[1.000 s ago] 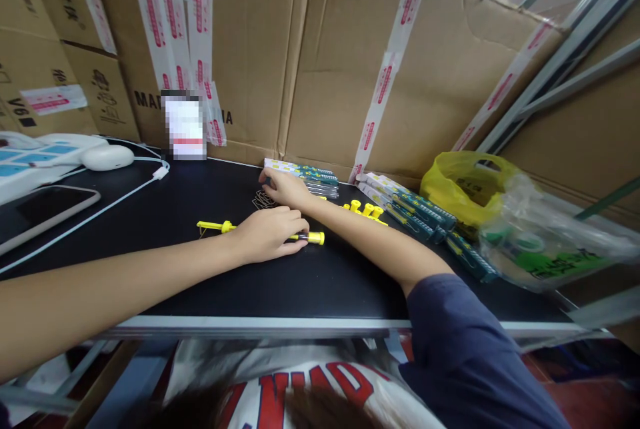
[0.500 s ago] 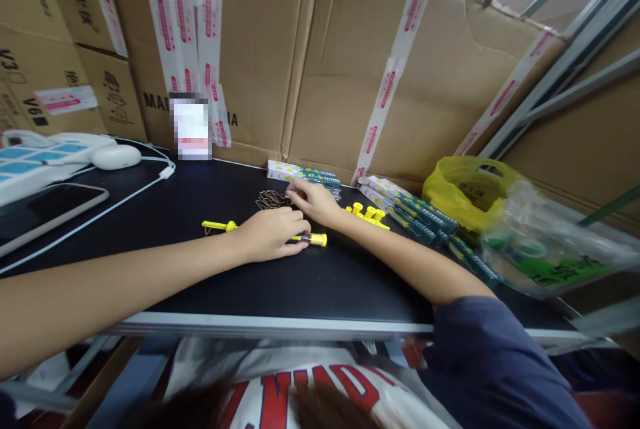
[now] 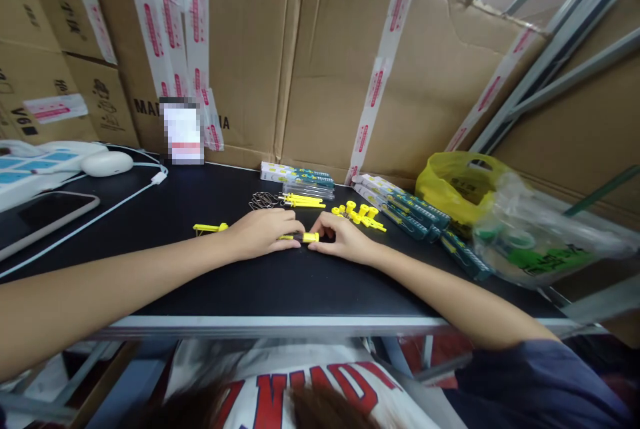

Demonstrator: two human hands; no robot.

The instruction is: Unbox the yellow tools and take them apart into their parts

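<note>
My left hand (image 3: 267,232) is closed around a slim yellow stick-like tool (image 3: 311,238) with a dark section beside its yellow end. The fingers of my right hand (image 3: 345,237) close around that yellow end from the right. The middle of the tool is hidden by my left hand; its thin yellow far part (image 3: 210,228) shows to the left. Just beyond my hands lie a bunch of bent wire pieces (image 3: 264,200) and several yellow rods (image 3: 305,201). Loose yellow knob-shaped parts (image 3: 361,212) sit behind my right hand.
Printed slim boxes (image 3: 295,174) and clear plastic tubes (image 3: 307,190) lie at the back. More green boxes (image 3: 405,208), a yellow bag (image 3: 440,186) and a clear bag (image 3: 530,242) are right. A power strip (image 3: 50,166), phone (image 3: 47,219) and white cable (image 3: 115,212) are left.
My right hand has come back from the wire pieces and rods toward me, and now grips the yellow end of the tool. My left hand keeps its hold on the tool.
</note>
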